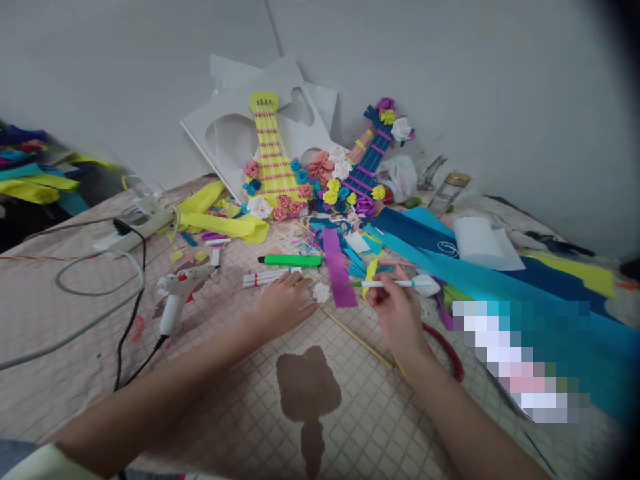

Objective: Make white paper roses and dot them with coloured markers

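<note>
My left hand [286, 301] lies palm down on the quilted cloth, fingers stretched out and holding nothing. Its fingertips are beside a small white paper flower [321, 291] and the ends of several white sticks [260, 277] with coloured bands. Between the fingers of my right hand [399, 313] is a slim white stick [387, 285], roughly level, with a green left end and a teal band. Whether the pale shape [427, 285] at its right end belongs to it, I cannot tell. A purple paper strip [339, 270] and a green marker-like tool [293, 260] lie between and beyond my hands.
A white glue gun [173, 303] with its cord and a power strip [131, 231] are at left. Yellow and blue flower-trimmed paper guitars [270, 150] [367, 167] lean at the back. Blue crepe paper [425, 240], a white roll [477, 241] and a jar [451, 190] occupy the right.
</note>
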Tool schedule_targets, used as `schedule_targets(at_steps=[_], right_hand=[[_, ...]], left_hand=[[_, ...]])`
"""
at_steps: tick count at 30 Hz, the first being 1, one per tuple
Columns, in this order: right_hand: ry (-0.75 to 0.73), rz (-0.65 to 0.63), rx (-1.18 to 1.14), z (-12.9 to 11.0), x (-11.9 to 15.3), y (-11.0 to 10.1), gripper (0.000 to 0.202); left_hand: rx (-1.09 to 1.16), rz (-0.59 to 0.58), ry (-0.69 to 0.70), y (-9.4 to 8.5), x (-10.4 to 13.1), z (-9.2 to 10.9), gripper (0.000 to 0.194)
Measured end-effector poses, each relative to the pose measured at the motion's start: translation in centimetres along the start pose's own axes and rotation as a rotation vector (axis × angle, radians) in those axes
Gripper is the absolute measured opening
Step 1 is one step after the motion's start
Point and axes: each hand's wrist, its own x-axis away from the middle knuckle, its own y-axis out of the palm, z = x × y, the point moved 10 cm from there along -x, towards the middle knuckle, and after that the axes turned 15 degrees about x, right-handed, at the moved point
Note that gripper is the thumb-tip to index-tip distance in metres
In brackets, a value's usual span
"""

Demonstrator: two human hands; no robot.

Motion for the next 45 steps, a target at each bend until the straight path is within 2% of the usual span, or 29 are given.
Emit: schedule_targets(at_steps=[4,7,10,16,21,23,27,31,34,36,40,45], right_hand=[[-0.028,0.013,0.012,-0.5,-0.1,-0.2,0.012],[-0.067,0.020,0.044,-1.0,0.1,-0.3,0.014],[-0.111,0.043,0.082,-1.6,0.5,-0.4,0.020],[-0.191,0.029,0.120,-2.7,1.6,0.1,0.013],[-0.192,-0.005,0.207,-2.4,2.3,0.6,0.012],[-0.203,-0.012,0.240,-2.4,2.6,0.7,0.012],[-0.259,-0.023,0.259,-3.0,3.1,1.0,0.013],[-0.337,-0.023,0.256,-3.9,3.5,0.9,0.013],[-0.400,0.018,0.309,-4.5,4.1,0.5,0.005],[-0.441,0.049,0.399,-4.8,4.6,0.3,0.009],[-0.586,0.047,0.630,-6.0,5.8,1.1,0.012],[-0.747,0.009,0.733,-7.4,6.7,2.3,0.013]], left_hand=[[0.185,0.037,-0.006,1.4,-2.4,0.2,0.030],[0.395,0.062,-0.021,1.4,-2.9,0.4,0.031],[0.675,0.056,-0.077,1.3,-2.4,0.5,0.035],[1.266,-0.043,-0.236,3.1,0.0,0.5,0.037],[1.930,-0.126,-0.505,5.3,1.7,0.5,0.033],[2.072,-0.143,-0.561,5.5,2.1,0.6,0.027],[2.197,-0.206,-0.508,5.0,2.2,1.3,0.024],[2.198,-0.258,-0.399,4.3,2.4,2.0,0.027],[2.134,-0.218,-0.359,4.2,2.4,1.9,0.026],[2.087,-0.176,-0.348,4.2,2.4,1.6,0.027],[2.067,-0.159,-0.338,4.2,2.5,1.4,0.028],[2.052,-0.136,-0.375,4.5,2.7,1.1,0.027]])
